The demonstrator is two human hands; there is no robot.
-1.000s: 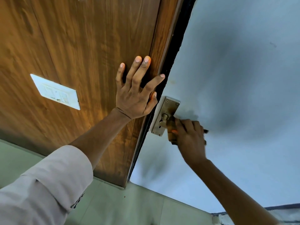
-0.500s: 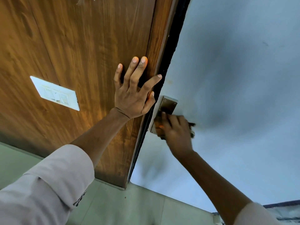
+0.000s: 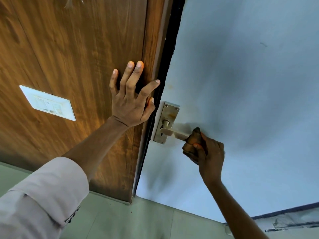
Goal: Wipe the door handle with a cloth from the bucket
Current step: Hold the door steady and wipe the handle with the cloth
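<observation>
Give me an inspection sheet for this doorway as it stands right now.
Surface: pale door, with dark smudges around the handle.
Job's things: metal lever handle on its backplate; brown cloth wrapped over the lever's outer end. No bucket in view.
Clutter: nothing seen.
Hands: left hand flat and spread on the wooden panel beside the door edge; right hand closed around the cloth on the lever.
Cables: nothing seen.
Surroundings: white switch plate on the wooden panel; greenish surface below it.
</observation>
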